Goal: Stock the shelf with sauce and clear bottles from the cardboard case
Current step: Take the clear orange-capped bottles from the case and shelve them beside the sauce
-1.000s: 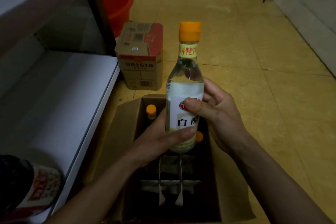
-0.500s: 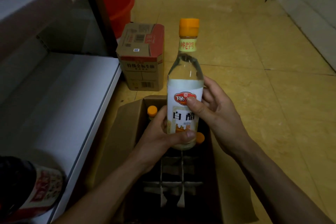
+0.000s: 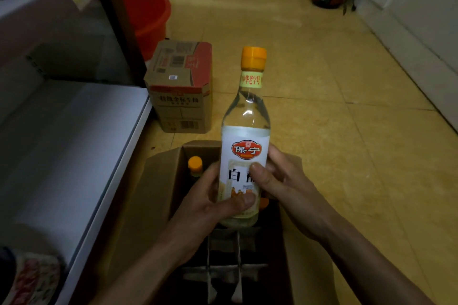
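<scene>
Now the white vinegar bottle (image 3: 245,131), clear with an orange cap, has its label turned square to the camera, the red emblem fully in view; a second ago only the label's edge showed. It is still upright above the open cardboard case (image 3: 158,181), at much the same height. Both hands keep hold of it. The left hand (image 3: 210,200) grips the lower body, thumb laid across the front near the base. The right hand (image 3: 285,188) grips from the other side, thumb pressed on the label and fingers curled behind.

Inside the case, a bottle with an orange cap (image 3: 195,163) stands in the far left cell, and a second orange cap (image 3: 264,203) peeks out just right of the held bottle's base. Cardboard dividers (image 3: 238,255) cross the nearer cells. The case's left flap stands up between the case and the white shelf (image 3: 74,143) to the left. A dark sauce bottle (image 3: 29,277) sits at the shelf's near end. Beyond the case a closed carton (image 3: 181,86) rests on the yellow tiled floor (image 3: 322,82), just beside the shelf's far corner, with a red bucket (image 3: 146,17) behind it.
</scene>
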A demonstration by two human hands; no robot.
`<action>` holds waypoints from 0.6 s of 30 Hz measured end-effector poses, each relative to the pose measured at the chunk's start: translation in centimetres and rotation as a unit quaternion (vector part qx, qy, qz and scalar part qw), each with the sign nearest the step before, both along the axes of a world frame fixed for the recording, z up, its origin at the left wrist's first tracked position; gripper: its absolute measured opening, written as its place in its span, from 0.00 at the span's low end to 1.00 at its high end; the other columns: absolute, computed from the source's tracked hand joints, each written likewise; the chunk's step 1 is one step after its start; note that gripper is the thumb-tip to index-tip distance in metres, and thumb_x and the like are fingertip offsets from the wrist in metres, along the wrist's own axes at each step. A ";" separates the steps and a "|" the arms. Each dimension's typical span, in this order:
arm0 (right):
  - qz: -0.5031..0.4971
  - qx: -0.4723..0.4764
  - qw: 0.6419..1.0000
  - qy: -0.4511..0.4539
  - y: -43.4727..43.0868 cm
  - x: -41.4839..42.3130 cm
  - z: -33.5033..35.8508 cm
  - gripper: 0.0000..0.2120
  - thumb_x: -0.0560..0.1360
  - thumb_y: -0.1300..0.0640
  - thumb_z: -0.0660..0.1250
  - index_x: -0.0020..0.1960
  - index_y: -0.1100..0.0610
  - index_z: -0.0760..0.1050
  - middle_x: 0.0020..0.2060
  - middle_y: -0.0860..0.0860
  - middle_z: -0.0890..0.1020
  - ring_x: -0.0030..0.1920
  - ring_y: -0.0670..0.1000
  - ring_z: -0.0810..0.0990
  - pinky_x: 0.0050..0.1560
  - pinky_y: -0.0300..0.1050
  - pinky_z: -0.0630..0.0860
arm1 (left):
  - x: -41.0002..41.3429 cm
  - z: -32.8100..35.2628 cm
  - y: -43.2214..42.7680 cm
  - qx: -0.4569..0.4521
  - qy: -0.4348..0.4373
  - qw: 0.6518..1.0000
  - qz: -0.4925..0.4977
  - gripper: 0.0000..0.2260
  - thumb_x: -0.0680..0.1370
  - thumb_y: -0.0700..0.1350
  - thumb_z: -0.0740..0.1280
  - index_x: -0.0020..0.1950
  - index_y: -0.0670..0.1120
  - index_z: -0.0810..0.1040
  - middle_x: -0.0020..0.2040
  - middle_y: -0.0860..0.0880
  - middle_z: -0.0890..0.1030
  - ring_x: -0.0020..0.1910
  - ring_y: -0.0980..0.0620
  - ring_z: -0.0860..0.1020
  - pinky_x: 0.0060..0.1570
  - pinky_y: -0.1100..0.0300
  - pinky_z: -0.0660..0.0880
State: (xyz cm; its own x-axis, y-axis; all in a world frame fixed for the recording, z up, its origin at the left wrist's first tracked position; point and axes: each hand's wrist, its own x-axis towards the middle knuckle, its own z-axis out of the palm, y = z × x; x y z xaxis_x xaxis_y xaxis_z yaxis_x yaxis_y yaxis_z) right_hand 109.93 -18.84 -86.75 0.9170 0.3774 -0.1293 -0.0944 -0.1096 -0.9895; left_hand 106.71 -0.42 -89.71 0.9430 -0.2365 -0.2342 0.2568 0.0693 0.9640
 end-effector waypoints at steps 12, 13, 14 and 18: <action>-0.005 0.058 0.998 0.029 0.2 -0.9 -1.1 0.23 0.79 0.52 0.64 0.73 0.52 0.71 0.60 0.52 0.86 0.61 0.54 0.84 0.61 0.56 0.80 | -1.1 0.0 0.0 -0.007 0.039 0.999 -0.006 0.26 0.71 0.47 0.75 0.69 0.58 0.76 0.61 0.53 0.85 0.62 0.53 0.83 0.63 0.46 0.79; -0.005 0.058 0.998 0.027 0.4 -0.9 -1.1 0.23 0.79 0.52 0.64 0.73 0.52 0.71 0.60 0.52 0.86 0.61 0.54 0.85 0.60 0.55 0.80 | -1.1 0.1 0.1 -0.007 0.040 0.999 -0.004 0.26 0.70 0.47 0.75 0.68 0.58 0.76 0.61 0.54 0.85 0.60 0.54 0.83 0.62 0.48 0.80; -0.004 0.059 0.998 0.025 0.6 -0.9 -1.0 0.22 0.79 0.52 0.64 0.73 0.51 0.71 0.59 0.52 0.86 0.60 0.53 0.85 0.59 0.54 0.80 | -1.1 0.1 0.3 -0.005 0.041 0.999 0.000 0.26 0.70 0.47 0.75 0.67 0.58 0.77 0.60 0.54 0.86 0.59 0.54 0.84 0.60 0.50 0.80; -0.006 0.071 0.997 0.037 1.6 -0.7 -0.6 0.20 0.79 0.53 0.65 0.70 0.48 0.74 0.58 0.51 0.87 0.59 0.53 0.86 0.57 0.50 0.82 | -1.1 0.8 0.8 0.005 0.051 0.999 0.017 0.24 0.71 0.47 0.75 0.66 0.60 0.77 0.60 0.55 0.85 0.60 0.55 0.84 0.61 0.50 0.79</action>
State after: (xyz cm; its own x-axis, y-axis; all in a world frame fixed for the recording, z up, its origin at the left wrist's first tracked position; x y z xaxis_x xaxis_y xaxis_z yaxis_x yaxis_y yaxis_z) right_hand 109.22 -17.28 -87.32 0.9114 0.3856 -0.1436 -0.1690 0.0326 -0.9851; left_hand 105.61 0.35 -88.93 0.9216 -0.2024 -0.3312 0.3508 0.0689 0.9339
